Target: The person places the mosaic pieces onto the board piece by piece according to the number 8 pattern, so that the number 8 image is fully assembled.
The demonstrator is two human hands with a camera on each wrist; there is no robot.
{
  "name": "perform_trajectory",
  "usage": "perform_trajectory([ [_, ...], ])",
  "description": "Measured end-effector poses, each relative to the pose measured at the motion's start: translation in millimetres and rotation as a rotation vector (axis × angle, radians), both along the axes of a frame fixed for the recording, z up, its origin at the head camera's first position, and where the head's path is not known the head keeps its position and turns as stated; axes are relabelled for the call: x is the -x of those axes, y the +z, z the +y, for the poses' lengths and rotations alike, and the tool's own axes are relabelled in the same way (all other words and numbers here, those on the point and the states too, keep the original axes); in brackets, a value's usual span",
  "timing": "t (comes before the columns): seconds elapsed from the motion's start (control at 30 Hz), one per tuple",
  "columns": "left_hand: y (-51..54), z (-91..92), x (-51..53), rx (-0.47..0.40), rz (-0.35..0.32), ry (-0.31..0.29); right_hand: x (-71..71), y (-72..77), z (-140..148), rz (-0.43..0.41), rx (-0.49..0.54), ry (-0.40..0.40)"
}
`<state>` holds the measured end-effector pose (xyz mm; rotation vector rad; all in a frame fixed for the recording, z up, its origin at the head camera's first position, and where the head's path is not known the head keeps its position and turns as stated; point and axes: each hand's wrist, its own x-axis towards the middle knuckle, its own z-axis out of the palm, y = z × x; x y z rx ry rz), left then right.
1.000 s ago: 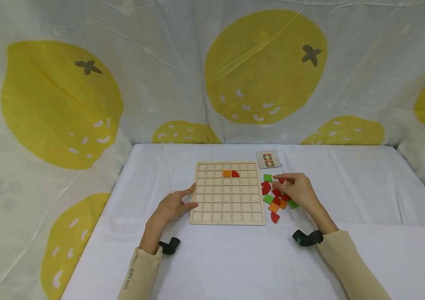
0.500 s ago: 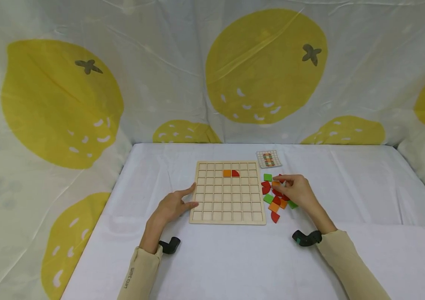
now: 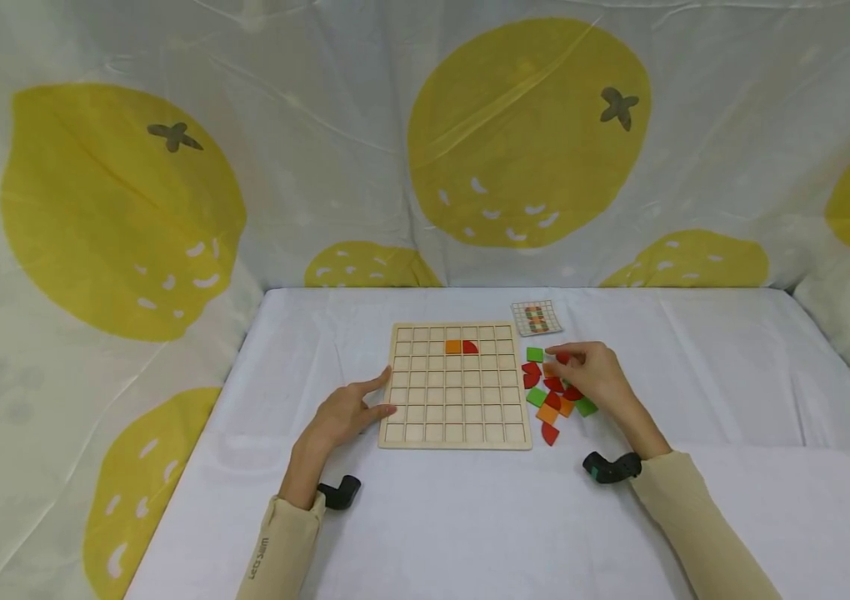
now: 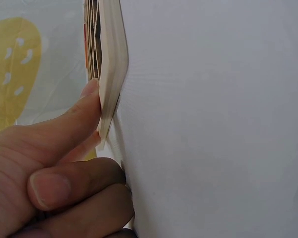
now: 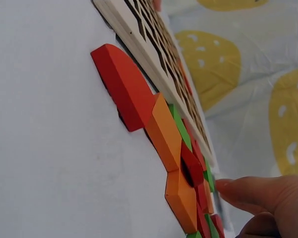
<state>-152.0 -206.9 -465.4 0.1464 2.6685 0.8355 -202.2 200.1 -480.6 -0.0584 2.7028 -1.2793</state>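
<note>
A wooden grid board [image 3: 435, 397] lies flat, with an orange square [image 3: 453, 347] and a red quarter-round [image 3: 470, 347] side by side in it. My left hand [image 3: 342, 412] rests its thumb and index finger, spread apart, on the board's left edge; in the left wrist view other fingers of that hand [image 4: 64, 163] are bent beside the board [image 4: 113, 59]. Over the loose pieces, my right hand [image 3: 599, 377] has thumb and index fingertips apart, near a red piece [image 3: 562, 358]. In the right wrist view a fingertip of that hand [image 5: 268, 198] is beside the pieces.
Red, green and orange pieces lie clustered right of the board, including a green square [image 3: 535, 355] and a red quarter-round [image 3: 549, 434] nearest the front. A pattern card [image 3: 537, 318] lies behind them. Behind the table [image 3: 695, 358] hangs a lemon-print cloth [image 3: 320, 150].
My right hand has shifted slightly over the pieces, and the red and orange pieces near its fingertips look moved a little. My left hand and the board have stayed put.
</note>
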Motion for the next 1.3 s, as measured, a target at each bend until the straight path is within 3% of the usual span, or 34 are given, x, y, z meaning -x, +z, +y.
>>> perform_trajectory([
  [0.47, 2.6, -0.4, -2.3, 0.006, 0.012, -0.005, -0.7, -4.9, 19, -0.015, -0.035, 0.073],
  [1.3, 1.6, -0.3, -1.0, -0.004, 0.025, -0.025, 0.2, -3.6, 28, -0.005, -0.047, 0.003],
])
